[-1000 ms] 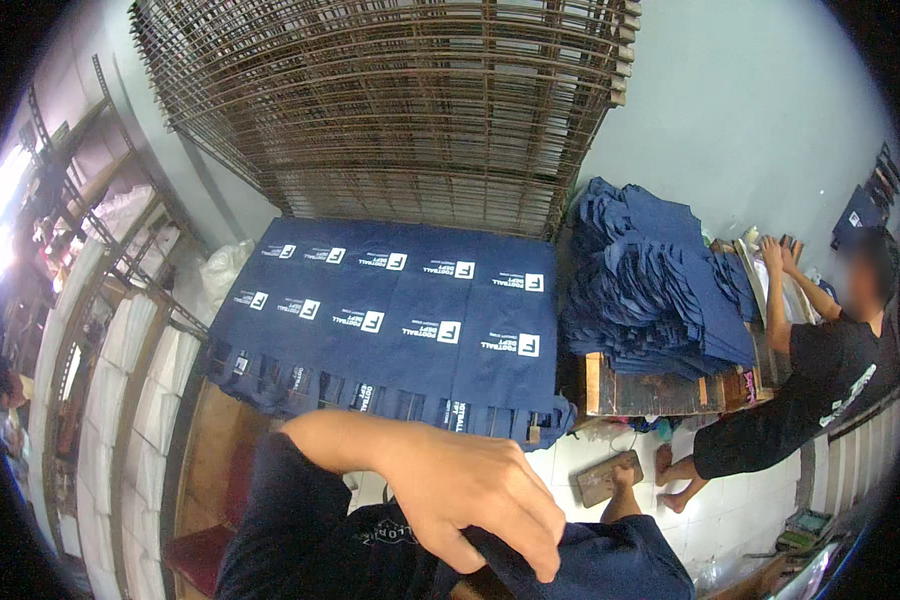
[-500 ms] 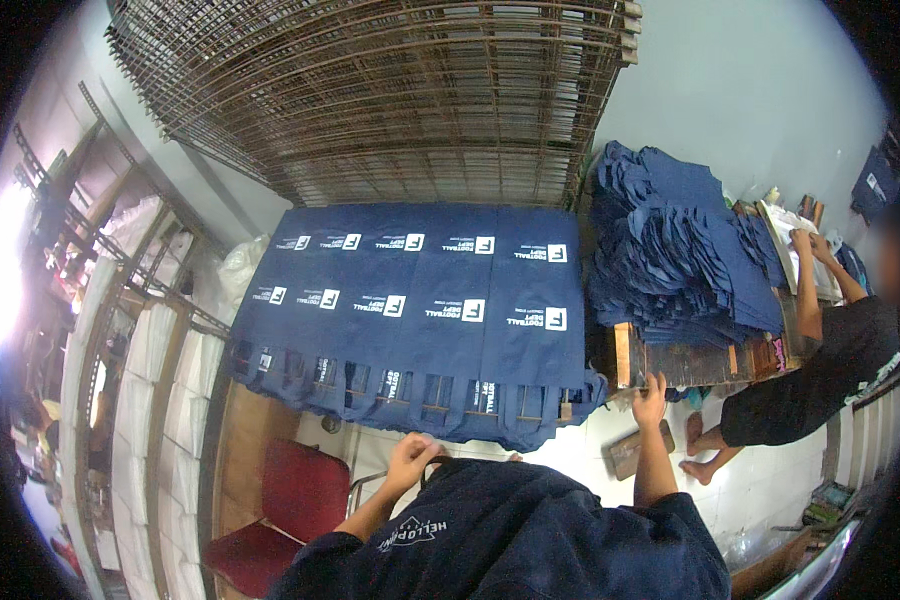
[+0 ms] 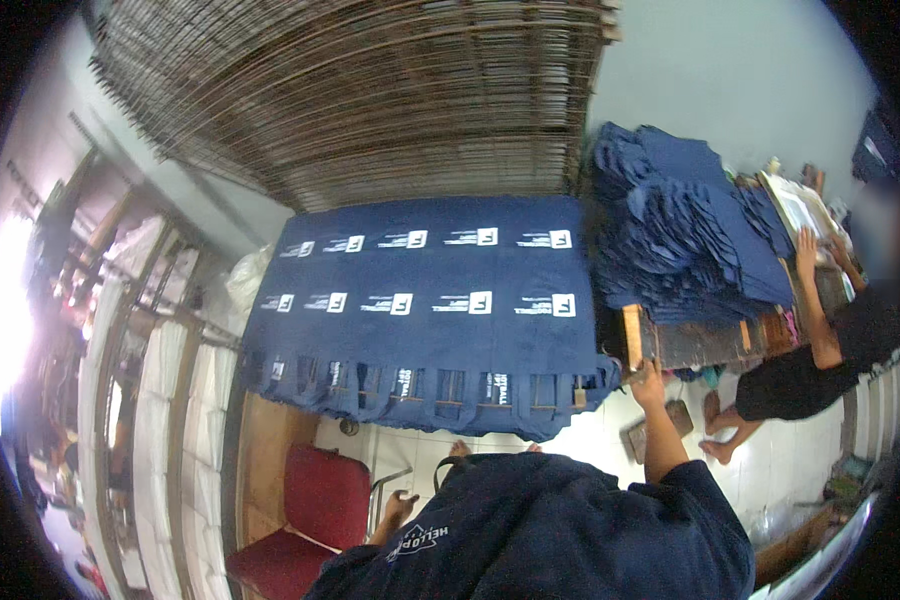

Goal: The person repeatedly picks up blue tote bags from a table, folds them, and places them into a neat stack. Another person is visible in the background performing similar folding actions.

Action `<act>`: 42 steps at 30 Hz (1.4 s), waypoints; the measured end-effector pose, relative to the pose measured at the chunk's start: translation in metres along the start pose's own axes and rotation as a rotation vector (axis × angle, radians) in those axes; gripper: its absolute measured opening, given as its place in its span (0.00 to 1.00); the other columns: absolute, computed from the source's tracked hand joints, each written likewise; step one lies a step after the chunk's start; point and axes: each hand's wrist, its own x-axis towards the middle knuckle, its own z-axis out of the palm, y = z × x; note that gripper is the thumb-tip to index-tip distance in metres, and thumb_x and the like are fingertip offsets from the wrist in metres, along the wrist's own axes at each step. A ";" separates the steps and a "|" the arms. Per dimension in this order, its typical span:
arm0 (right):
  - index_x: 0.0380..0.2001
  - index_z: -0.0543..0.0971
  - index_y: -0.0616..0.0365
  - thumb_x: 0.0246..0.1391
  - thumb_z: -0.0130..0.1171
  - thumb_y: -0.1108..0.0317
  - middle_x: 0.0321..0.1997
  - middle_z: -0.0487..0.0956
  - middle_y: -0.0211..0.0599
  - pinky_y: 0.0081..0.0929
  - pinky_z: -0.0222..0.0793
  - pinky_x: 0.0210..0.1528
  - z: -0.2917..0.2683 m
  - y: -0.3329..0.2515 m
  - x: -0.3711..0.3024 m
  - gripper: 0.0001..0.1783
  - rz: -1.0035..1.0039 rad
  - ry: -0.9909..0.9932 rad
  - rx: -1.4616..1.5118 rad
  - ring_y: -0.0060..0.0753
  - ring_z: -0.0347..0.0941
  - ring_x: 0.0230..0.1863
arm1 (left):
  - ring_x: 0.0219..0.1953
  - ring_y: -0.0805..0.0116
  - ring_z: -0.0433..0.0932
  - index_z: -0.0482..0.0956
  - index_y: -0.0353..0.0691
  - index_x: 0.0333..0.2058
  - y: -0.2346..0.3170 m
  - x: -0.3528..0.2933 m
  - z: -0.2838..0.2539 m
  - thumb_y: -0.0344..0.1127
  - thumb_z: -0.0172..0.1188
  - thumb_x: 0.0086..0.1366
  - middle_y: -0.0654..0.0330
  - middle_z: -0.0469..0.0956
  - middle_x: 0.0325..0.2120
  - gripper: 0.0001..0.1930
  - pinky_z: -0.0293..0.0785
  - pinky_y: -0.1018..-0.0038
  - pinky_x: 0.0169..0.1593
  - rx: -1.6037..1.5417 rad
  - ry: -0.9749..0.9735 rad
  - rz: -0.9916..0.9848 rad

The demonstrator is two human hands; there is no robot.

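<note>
Wire rack: the stacked rack (image 3: 360, 90) fills the space behind your work, over the far edge of the printed cloth.
Printed cloth: the navy printed cloth (image 3: 420, 268) lies flat in front of you, two rows of white prints face up; strap-like strips show along its near edge. Neither of your hands touches it.
Desk: the dark wooden desk (image 3: 685, 345) stands to your right, just beside the printed cloth.
Navy pile: the heap of cut navy pieces (image 3: 675, 235) rests on that desk, layered and uneven.
Co-worker: the co-worker (image 3: 840, 345) stands beyond the desk at your right, one hand reaching to a pale frame (image 3: 795, 205).
Red chair: the chair (image 3: 325, 490) sits to your left, below the near edge of the cloth.
Wooden block: the block (image 3: 660, 432) lies on the floor below the desk.
Right hand: your right hand (image 3: 650, 384) stays at the desk's near left corner, as it was half a second ago; whether its fingers are clamped there, you cannot tell from this angle.
Left hand: your left hand (image 3: 400, 508) has dropped from near the cloth's edge to beside the chair, so the prints stay uncovered; blur hides whether its fingers are apart or together.
</note>
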 end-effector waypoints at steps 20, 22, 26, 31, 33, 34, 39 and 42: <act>0.44 0.71 0.56 0.49 0.58 0.67 0.28 0.74 0.27 0.11 0.62 0.20 -0.168 -0.041 0.075 0.18 0.021 0.574 1.161 0.14 0.68 0.23 | 0.34 0.65 0.73 0.59 0.32 0.51 0.101 0.063 -0.051 0.41 0.59 0.57 0.52 0.75 0.33 0.28 0.70 0.71 0.38 -0.201 -0.235 -0.254; 0.45 0.70 0.56 0.50 0.57 0.66 0.31 0.74 0.29 0.13 0.65 0.22 -0.200 -0.032 0.092 0.18 0.043 0.685 1.309 0.17 0.70 0.24 | 0.33 0.66 0.74 0.61 0.32 0.50 0.088 0.075 -0.057 0.42 0.58 0.57 0.53 0.75 0.33 0.27 0.70 0.71 0.37 -0.007 -0.278 -0.038; 0.55 0.60 0.58 0.50 0.55 0.53 0.52 0.67 0.49 0.33 0.68 0.45 -0.250 -0.026 0.128 0.33 0.099 0.728 1.515 0.39 0.69 0.47 | 0.34 0.66 0.74 0.64 0.33 0.48 0.093 0.075 -0.057 0.43 0.58 0.56 0.54 0.75 0.34 0.25 0.70 0.69 0.38 0.038 -0.252 0.004; 0.62 0.34 0.57 0.46 0.56 0.44 0.62 0.49 0.63 0.48 0.56 0.59 -0.265 -0.031 0.180 0.55 0.089 0.495 2.096 0.56 0.54 0.61 | 0.34 0.64 0.74 0.68 0.35 0.46 0.104 0.060 -0.060 0.44 0.57 0.56 0.54 0.75 0.36 0.23 0.71 0.67 0.40 -0.045 -0.168 -0.109; 0.62 0.30 0.57 0.46 0.56 0.44 0.62 0.49 0.63 0.49 0.57 0.58 -0.260 -0.051 0.199 0.57 0.174 0.393 2.133 0.58 0.54 0.60 | 0.34 0.64 0.74 0.69 0.36 0.45 0.102 0.049 -0.063 0.44 0.56 0.56 0.54 0.75 0.36 0.22 0.71 0.66 0.40 -0.035 -0.136 -0.134; 0.62 0.29 0.57 0.46 0.57 0.44 0.62 0.49 0.63 0.50 0.57 0.58 -0.257 -0.066 0.208 0.58 0.214 0.335 2.152 0.59 0.54 0.60 | 0.34 0.64 0.74 0.70 0.36 0.45 0.100 0.041 -0.066 0.44 0.56 0.56 0.54 0.75 0.37 0.22 0.71 0.65 0.41 -0.001 -0.114 -0.140; 0.40 0.66 0.62 0.50 0.44 0.78 0.42 0.69 0.49 0.43 0.71 0.45 -0.227 -0.064 0.281 0.11 0.285 0.436 2.072 0.44 0.69 0.42 | 0.35 0.63 0.74 0.73 0.38 0.42 0.129 0.027 -0.081 0.45 0.55 0.55 0.54 0.75 0.38 0.20 0.72 0.63 0.42 0.515 -0.008 -0.111; 0.38 0.68 0.61 0.45 0.45 0.83 0.40 0.71 0.43 0.46 0.70 0.45 -0.232 -0.068 0.289 0.15 0.214 0.449 2.056 0.43 0.69 0.40 | 0.26 0.73 0.74 0.75 0.33 0.39 0.211 0.003 -0.093 0.34 0.62 0.51 0.56 0.76 0.26 0.17 0.73 0.73 0.30 -0.284 0.313 0.009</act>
